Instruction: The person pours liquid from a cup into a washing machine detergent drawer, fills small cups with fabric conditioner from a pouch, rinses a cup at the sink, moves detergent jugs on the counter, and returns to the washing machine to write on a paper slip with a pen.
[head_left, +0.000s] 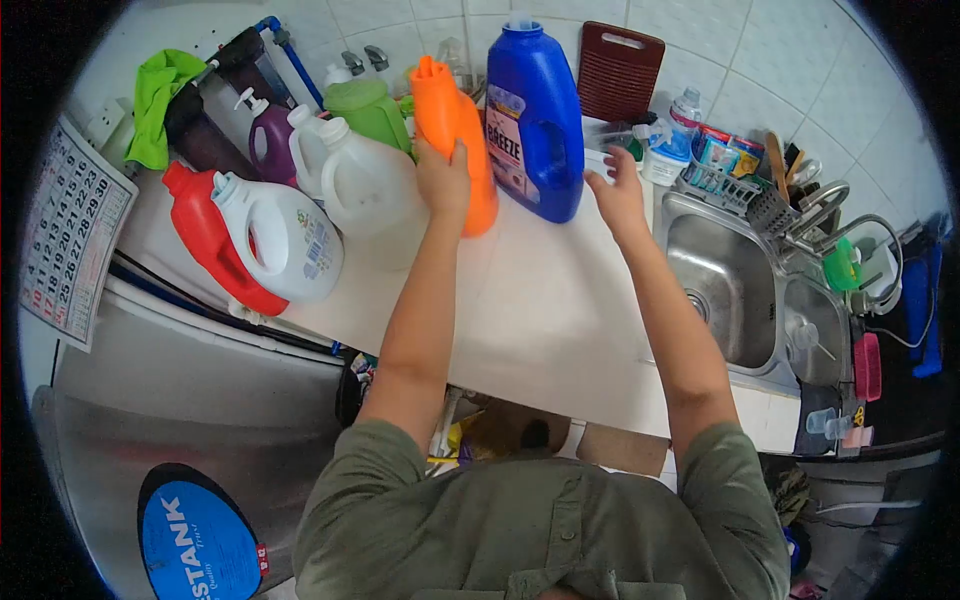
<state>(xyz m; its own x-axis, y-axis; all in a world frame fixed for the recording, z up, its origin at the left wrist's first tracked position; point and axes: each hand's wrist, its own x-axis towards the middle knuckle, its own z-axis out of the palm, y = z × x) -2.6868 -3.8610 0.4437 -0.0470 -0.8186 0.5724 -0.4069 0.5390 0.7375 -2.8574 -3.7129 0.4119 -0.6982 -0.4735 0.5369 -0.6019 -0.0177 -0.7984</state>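
Observation:
My left hand (443, 182) is wrapped around an orange plastic bottle (477, 185), which stands upright on the white counter (530, 300). Just right of it stands a large blue detergent jug (551, 120) labelled "BREEZE", also upright. My right hand (618, 193) is beside the jug's right side, fingers apart and curved, holding nothing. Left of my left hand are a translucent white jug (365, 185) and a green container (368, 112). A white jug (300, 245) and a red jug (215, 245) lean together farther left.
A steel sink (725, 270) with a faucet (815, 210) is at the right. Behind it are a wire rack (725, 185) and several bottles. A brown washboard (620, 72) leans on the tiled wall. A purple pump bottle (272, 140) and a green cloth (160, 100) are at the left.

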